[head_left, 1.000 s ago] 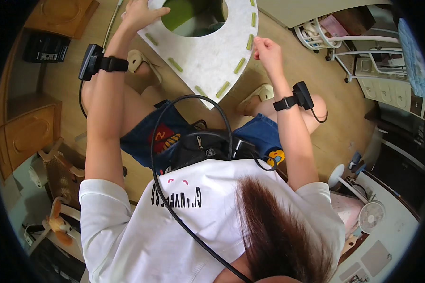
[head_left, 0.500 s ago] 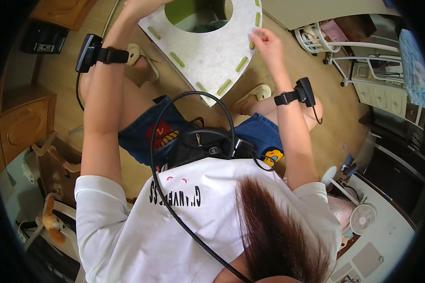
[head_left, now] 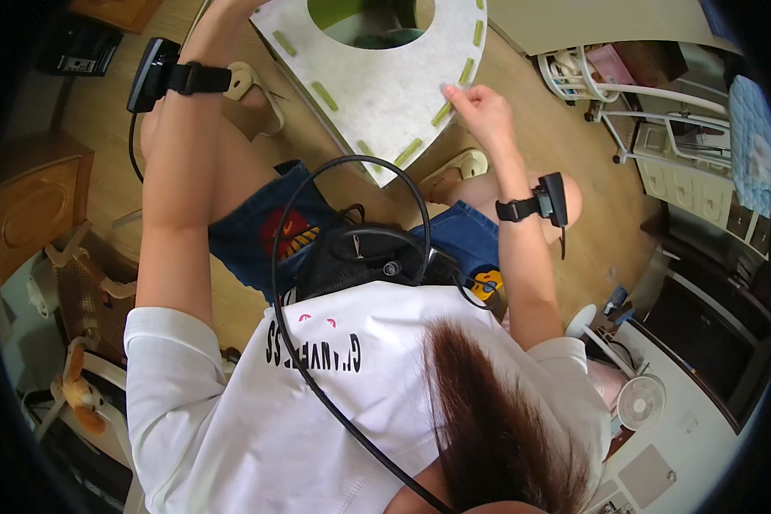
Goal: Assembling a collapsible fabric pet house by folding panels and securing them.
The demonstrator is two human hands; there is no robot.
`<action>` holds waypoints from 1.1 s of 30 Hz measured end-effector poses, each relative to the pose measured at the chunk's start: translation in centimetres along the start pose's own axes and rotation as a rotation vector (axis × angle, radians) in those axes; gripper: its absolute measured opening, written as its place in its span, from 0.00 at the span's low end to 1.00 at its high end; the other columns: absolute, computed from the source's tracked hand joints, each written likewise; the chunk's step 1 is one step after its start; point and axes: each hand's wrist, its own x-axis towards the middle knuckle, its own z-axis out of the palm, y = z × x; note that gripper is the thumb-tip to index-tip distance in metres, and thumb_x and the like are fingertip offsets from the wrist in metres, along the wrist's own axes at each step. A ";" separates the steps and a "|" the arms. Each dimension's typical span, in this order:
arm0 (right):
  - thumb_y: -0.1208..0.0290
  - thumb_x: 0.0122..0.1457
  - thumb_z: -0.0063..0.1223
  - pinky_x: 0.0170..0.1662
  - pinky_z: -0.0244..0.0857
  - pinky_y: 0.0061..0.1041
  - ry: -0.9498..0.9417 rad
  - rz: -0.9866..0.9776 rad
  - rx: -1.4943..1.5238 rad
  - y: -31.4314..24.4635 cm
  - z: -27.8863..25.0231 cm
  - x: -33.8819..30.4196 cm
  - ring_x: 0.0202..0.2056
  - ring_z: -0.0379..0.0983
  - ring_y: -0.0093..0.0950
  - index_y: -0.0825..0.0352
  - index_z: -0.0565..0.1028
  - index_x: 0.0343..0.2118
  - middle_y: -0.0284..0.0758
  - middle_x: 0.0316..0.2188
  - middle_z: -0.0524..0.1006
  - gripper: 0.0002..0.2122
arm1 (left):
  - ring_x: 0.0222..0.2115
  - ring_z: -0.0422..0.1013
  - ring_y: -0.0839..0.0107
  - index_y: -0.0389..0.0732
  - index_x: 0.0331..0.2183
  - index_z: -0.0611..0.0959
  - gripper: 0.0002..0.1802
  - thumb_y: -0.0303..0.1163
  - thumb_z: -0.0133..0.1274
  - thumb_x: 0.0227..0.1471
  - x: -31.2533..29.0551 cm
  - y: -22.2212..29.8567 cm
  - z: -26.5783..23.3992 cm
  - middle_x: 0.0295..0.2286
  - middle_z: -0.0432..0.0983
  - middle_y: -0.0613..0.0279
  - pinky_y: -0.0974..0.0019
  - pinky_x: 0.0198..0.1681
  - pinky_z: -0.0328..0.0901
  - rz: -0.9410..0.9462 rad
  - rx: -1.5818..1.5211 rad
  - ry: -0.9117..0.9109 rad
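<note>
A white panel [head_left: 377,94] lies between my knees, its near end narrowing to a point. Green strips [head_left: 324,96] run like dashes along its border, and a large round opening [head_left: 373,38] shows a green inner wall [head_left: 330,19]. My right hand [head_left: 487,118] is at the panel's right edge, thumb and fingers pinched together beside a green strip; what they pinch, if anything, I cannot make out. My left hand [head_left: 247,5] is at the panel's far left corner, mostly cut off by the upper picture edge, its fingers hidden.
My feet in cream slippers [head_left: 469,163] flank the panel. A black cable [head_left: 276,248] loops in front of me. To the right stand a white wheeled cart [head_left: 608,94] and a small fan [head_left: 641,401]. A wooden cabinet [head_left: 38,206] is on the left.
My right hand has slid nearer to me along the panel's right edge, still pinched. The panel appears shifted slightly up and right in view; my left hand is cut off more.
</note>
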 end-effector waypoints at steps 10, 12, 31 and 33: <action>0.65 0.52 0.49 0.23 0.61 0.19 0.044 0.111 0.427 2.8 -0.5 -2.2 0.19 0.67 0.18 0.69 0.73 0.24 0.29 0.16 0.72 0.11 | 0.46 0.60 0.51 0.32 0.41 0.75 0.30 0.42 0.56 0.36 0.1 0.8 0.8 0.43 0.65 0.38 0.61 0.51 0.55 0.011 0.012 -0.015; 0.64 0.52 0.50 0.24 0.61 0.19 -0.046 -0.134 0.339 1.7 0.5 -3.7 0.20 0.67 0.18 0.69 0.72 0.23 0.30 0.16 0.71 0.12 | 0.47 0.60 0.51 0.32 0.41 0.75 0.30 0.42 0.56 0.36 0.5 0.5 0.6 0.42 0.66 0.38 0.60 0.51 0.54 0.024 0.005 -0.042; 0.66 0.49 0.48 0.17 0.61 0.18 0.190 -0.038 0.146 1.7 1.1 -0.1 0.16 0.65 0.17 0.69 0.74 0.21 0.30 0.14 0.70 0.10 | 0.48 0.59 0.51 0.31 0.40 0.75 0.31 0.43 0.56 0.35 0.6 0.2 1.1 0.41 0.67 0.39 0.61 0.52 0.53 -0.010 -0.031 -0.060; 0.67 0.50 0.47 0.17 0.61 0.20 0.258 0.106 0.345 4.3 -0.4 0.9 0.17 0.67 0.18 0.70 0.73 0.21 0.32 0.15 0.71 0.10 | 0.47 0.60 0.51 0.31 0.40 0.75 0.31 0.43 0.56 0.35 0.6 0.4 0.9 0.41 0.67 0.40 0.61 0.52 0.54 -0.012 -0.019 -0.043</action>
